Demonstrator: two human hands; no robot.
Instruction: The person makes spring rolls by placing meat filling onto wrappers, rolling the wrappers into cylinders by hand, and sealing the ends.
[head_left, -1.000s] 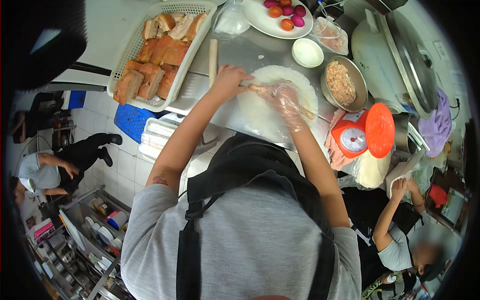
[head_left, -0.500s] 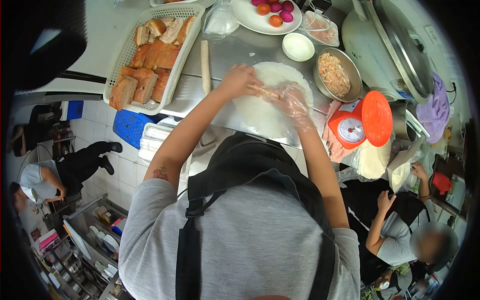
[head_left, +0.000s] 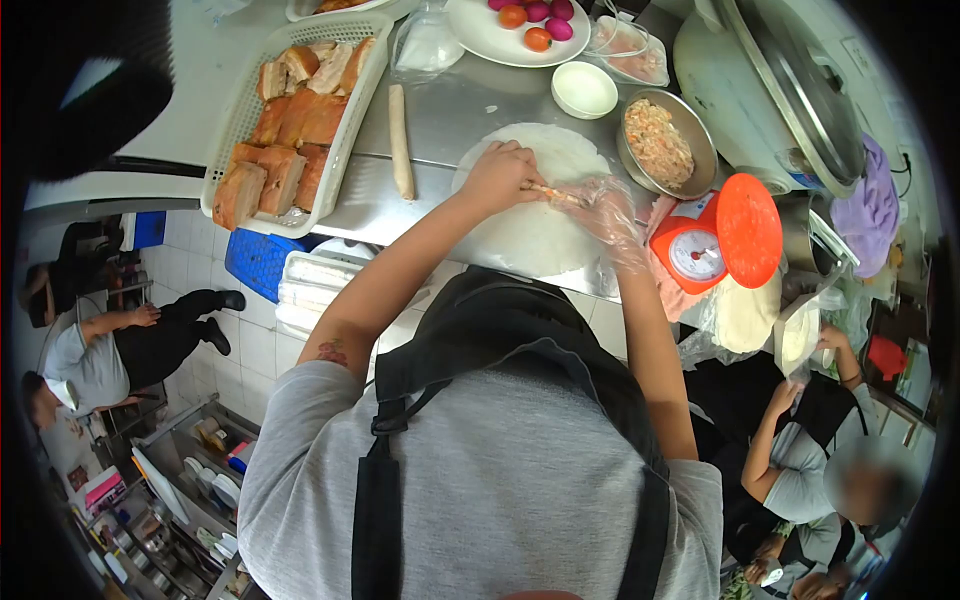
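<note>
Both my hands are over a stack of thin, round white wrappers (head_left: 530, 240) on the steel counter. My left hand (head_left: 503, 178), bare, has its fingers closed on the left end of a thin, filled roll (head_left: 550, 192). My right hand (head_left: 608, 212), in a clear plastic glove, grips the right end; its fingertips are partly obscured by the loose plastic. The roll lies slanted across the wrappers, and orange-pink filling shows along it. Just beyond my right hand stands a metal bowl of chopped filling (head_left: 658, 143). A wooden rolling pin (head_left: 400, 140) lies left of the wrappers.
Left, a basket (head_left: 350, 130) holds roast pork slabs. Behind are a small white bowl (head_left: 584, 92) and a plate (head_left: 465, 30) of red and purple fruit. An orange scale (head_left: 690, 245) and a large pot (head_left: 735, 100) stand right. A co-worker (head_left: 800, 440) handles a bag nearby.
My left hand has shifted right along the roll, covering more of its left end. My right hand stays on the other end. The whole view has shifted slightly. The co-worker's hands at right have moved.
</note>
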